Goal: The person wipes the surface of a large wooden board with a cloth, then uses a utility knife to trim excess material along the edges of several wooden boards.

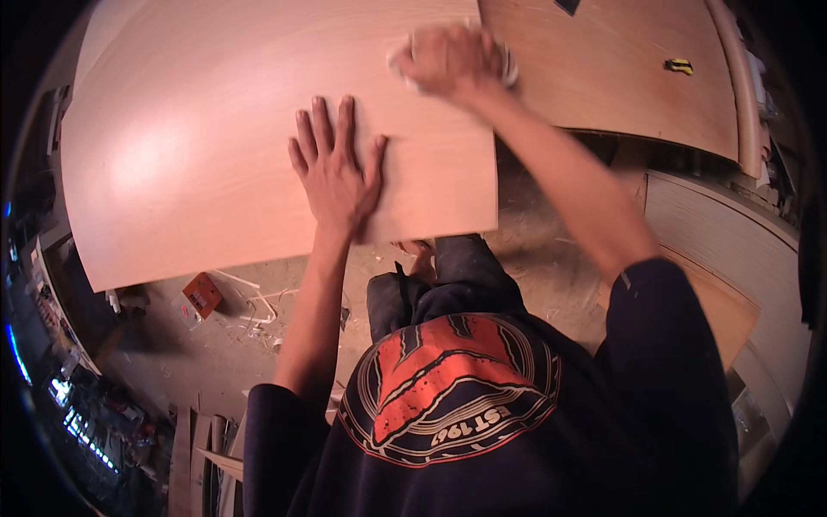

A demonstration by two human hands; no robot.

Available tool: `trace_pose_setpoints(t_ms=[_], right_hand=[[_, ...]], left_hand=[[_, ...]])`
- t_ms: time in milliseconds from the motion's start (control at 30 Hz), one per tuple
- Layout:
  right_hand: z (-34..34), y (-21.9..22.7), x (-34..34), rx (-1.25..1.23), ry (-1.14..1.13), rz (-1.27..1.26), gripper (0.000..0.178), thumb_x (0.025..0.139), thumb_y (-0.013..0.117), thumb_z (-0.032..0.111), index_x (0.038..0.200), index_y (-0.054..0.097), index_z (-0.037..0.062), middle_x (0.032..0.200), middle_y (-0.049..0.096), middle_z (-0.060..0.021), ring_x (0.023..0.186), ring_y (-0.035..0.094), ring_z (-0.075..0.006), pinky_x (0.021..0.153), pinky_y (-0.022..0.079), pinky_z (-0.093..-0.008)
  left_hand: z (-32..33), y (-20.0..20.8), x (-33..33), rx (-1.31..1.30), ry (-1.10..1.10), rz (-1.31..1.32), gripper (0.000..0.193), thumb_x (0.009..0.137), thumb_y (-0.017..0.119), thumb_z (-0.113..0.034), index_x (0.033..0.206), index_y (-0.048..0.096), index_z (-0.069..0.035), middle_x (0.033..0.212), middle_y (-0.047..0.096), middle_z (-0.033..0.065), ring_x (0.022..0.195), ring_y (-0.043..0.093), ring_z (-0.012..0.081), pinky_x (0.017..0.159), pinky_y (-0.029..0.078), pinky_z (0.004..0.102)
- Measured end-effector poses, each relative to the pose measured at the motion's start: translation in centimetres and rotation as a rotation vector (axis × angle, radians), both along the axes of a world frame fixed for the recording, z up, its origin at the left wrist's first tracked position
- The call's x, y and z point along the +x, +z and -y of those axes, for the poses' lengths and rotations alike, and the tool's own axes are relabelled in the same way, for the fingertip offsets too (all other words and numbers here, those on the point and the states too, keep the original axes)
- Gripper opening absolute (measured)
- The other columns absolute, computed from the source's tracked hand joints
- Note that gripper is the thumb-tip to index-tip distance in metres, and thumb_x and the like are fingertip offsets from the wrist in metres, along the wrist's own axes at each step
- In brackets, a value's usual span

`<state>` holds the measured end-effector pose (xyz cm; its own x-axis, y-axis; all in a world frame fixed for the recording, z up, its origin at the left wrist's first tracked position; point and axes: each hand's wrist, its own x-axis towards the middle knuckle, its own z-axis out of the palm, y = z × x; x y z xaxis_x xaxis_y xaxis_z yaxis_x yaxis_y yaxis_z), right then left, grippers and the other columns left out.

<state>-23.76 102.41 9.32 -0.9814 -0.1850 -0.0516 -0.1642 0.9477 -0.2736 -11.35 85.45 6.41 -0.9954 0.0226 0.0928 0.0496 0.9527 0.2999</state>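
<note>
My left hand (336, 177) lies flat on a pale wooden board (198, 164), near its front edge, with the fingers spread. Farther off and to the right, my right hand (452, 62) is closed over a whitish cloth (511, 69) and presses it on the same board, near the right edge. Motion blurs this hand, and most of the cloth is hidden under the palm and fingers. The board has a smooth face with a bright sheen at its left.
A browner wooden panel (620, 77) lies at the far right, bearing a small yellow-and-black tool (679, 66). Below are an orange box (202, 295) and thin strips on the dusty floor (258, 297). More boards (715, 224) lean at the right; wood offcuts (202, 457) stand lower left.
</note>
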Motion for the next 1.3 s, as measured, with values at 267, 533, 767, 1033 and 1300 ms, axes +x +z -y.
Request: trace_pose_setpoints(t_ms=[267, 533, 767, 1033, 1300], right_hand=[[-3.7, -3.8, 27.7, -0.101, 0.170, -0.105, 0.025, 0.070, 0.060, 0.033, 0.066, 0.066, 0.0096, 0.071, 0.064, -0.0089, 0.071, 0.060, -0.0260, 0.074, 0.045, -0.0404], [-11.1, 0.9, 32.3, -1.581, -0.806, 0.788, 0.059, 0.086, 0.052, 0.058, 0.112, 0.057, 0.0053, 0.088, 0.063, -0.0073, 0.076, 0.064, -0.0173, 0.070, 0.053, -0.0329], [-7.7, 5.4, 25.1, -1.138, -0.152, 0.259, 0.061, 0.083, 0.063, 0.008, 0.133, 0.029, 0.0078, 0.126, 0.045, -0.0109, 0.112, 0.047, -0.0201, 0.094, 0.041, -0.0335], [-3.4, 1.7, 19.5, -0.307, -0.103, 0.170, 0.045, 0.078, 0.061, 0.014, 0.119, 0.043, 0.0159, 0.111, 0.059, -0.0199, 0.100, 0.056, -0.0431, 0.080, 0.047, -0.0472], [8.8, -2.6, 23.7, -0.492, -0.274, -0.118, 0.043, 0.081, 0.065, 0.023, 0.118, 0.047, 0.0129, 0.104, 0.062, -0.0155, 0.089, 0.062, -0.0352, 0.073, 0.049, -0.0452]], left_hand=[[1.5, -1.5, 1.6, 0.181, 0.002, -0.212, 0.051, 0.091, 0.046, -0.043, 0.134, 0.045, -0.017, 0.143, 0.036, 0.0163, 0.136, 0.025, 0.0342, 0.111, 0.015, 0.0487], [-6.6, -2.7, 24.4, 0.503, -0.488, 0.461, 0.065, 0.088, 0.042, -0.057, 0.139, 0.035, -0.018, 0.127, 0.053, 0.0157, 0.119, 0.049, 0.0367, 0.105, 0.034, 0.0487], [1.4, -3.0, 20.0, 0.947, 0.517, -0.118, 0.028, 0.088, 0.058, -0.025, 0.106, 0.060, -0.004, 0.085, 0.063, 0.0119, 0.084, 0.061, 0.0201, 0.074, 0.047, 0.0333], [18.6, -1.3, 10.9, 0.086, 0.446, -0.305, 0.043, 0.091, 0.049, -0.038, 0.129, 0.051, -0.017, 0.136, 0.043, 0.0184, 0.126, 0.040, 0.0348, 0.105, 0.028, 0.0472], [17.7, -4.6, 12.2, 0.040, 0.309, -0.241, 0.048, 0.091, 0.046, -0.040, 0.136, 0.045, -0.022, 0.146, 0.031, 0.0157, 0.135, 0.027, 0.0313, 0.110, 0.016, 0.0459]])
